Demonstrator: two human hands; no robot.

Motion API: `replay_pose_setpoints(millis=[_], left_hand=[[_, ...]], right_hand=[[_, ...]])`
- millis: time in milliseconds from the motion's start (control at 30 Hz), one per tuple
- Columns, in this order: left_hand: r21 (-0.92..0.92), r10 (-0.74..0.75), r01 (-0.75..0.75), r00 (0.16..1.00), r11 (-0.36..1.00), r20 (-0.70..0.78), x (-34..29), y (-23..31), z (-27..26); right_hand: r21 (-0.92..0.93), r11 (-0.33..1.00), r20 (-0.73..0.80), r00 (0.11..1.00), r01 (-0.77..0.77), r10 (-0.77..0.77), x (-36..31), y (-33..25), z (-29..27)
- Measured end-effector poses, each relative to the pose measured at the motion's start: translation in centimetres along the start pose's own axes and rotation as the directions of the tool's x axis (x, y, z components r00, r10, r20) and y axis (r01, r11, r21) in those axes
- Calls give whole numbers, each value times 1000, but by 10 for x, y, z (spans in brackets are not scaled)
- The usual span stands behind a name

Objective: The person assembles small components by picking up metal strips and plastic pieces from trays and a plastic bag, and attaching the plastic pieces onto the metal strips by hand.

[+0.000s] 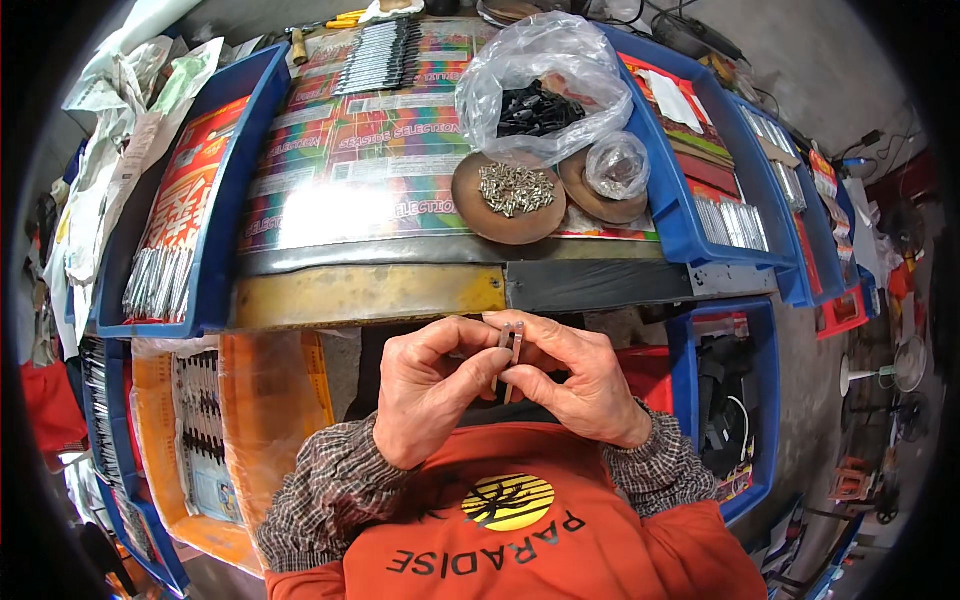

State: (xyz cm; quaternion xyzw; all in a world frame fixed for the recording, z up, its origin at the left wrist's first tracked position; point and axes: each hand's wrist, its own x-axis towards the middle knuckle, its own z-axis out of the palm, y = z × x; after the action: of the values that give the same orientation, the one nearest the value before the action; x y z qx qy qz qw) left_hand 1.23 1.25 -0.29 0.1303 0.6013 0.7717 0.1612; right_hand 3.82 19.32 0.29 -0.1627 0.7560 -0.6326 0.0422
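Note:
Just in front of the bench edge, my left hand (428,388) and my right hand (578,378) meet at chest height. Between their fingertips they pinch narrow metal strips (517,340), stood roughly upright and close together. Their exact kind is too small to tell, and the fingers hide part of them. Both thumbs press in from the near side. Beyond the hands, a brown round dish (468,213) bears many small brass-coloured metal fittings (515,190). Behind it, a clear plastic bag (490,75) lies open around small black parts (540,108).
Slim silver pieces fill the near ends of a left blue tray (222,190) and a right blue tray (672,180). Slender silver-and-black pieces (380,57) lie in a row at the back. An orange crate (275,430) and a blue bin (763,400) stand below the bench.

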Motion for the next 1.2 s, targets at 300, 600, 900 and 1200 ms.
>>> replay_pose_setpoints(millis=[300,600,900,1200], left_hand=[[-159,-37,40,999,986,27,0,-4,0],[-177,-44,47,999,983,24,-1,-8,0],[-188,-27,27,1000,982,4,-2,-11,1],[-205,-27,26,1000,978,-2,0,-17,1]], right_hand=[[-18,1000,-32,999,-3,2,1,-3,4],[-5,999,-32,999,-39,38,-1,-2,5],[10,998,-19,998,-60,61,-1,-3,6],[-16,999,-23,999,-36,35,1,1,7]])
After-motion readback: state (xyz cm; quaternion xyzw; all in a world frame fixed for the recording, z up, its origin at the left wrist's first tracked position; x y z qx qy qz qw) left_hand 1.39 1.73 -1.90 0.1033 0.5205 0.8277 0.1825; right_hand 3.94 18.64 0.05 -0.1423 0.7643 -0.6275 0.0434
